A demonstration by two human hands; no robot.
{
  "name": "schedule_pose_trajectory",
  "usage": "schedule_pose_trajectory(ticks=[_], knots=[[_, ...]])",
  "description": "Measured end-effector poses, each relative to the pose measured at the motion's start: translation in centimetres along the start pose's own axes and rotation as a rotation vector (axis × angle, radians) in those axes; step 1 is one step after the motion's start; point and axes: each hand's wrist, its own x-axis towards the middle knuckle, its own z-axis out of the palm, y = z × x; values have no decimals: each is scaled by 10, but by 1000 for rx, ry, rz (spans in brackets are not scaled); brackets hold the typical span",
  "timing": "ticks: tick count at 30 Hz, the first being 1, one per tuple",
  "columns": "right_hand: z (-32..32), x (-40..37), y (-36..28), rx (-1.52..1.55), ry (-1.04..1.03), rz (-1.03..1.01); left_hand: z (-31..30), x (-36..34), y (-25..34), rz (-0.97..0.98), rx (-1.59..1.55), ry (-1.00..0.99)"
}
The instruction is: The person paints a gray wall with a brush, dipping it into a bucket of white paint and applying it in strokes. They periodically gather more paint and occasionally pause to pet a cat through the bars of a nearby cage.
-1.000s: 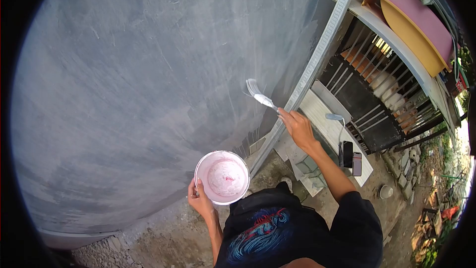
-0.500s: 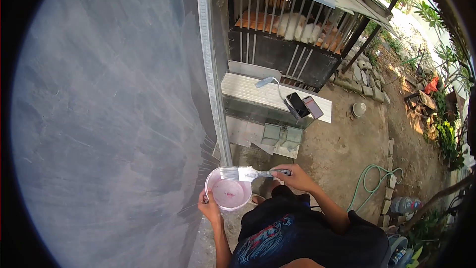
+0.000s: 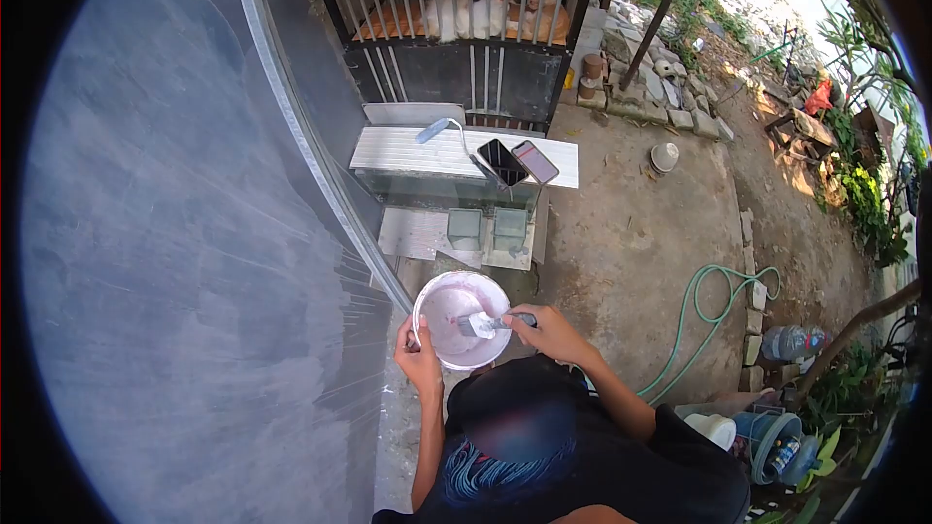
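A person's left hand (image 3: 419, 361) clasps the rim of a pink bucket (image 3: 449, 303), held just below centre, toward 6 o'clock. The right hand (image 3: 549, 330), at the bucket's 3 o'clock, is closed around a paintbrush (image 3: 482, 324) whose bristles dip inside. A grey wall (image 3: 175, 233) fills 9 o'clock. A green hose (image 3: 720, 269) lies at 4 o'clock.
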Motion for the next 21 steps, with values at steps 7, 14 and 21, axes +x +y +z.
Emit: schedule_pose_trajectory(ticks=[7,14,21], knots=[[-58,-66,40,59,110,27,59,-76,19,-33,-20,-38],[-93,-114,69,70,284,21,104,-105,25,-21,-19,-170],[-114,-135,82,118,405,126,145,-111,39,10,-47,-331]])
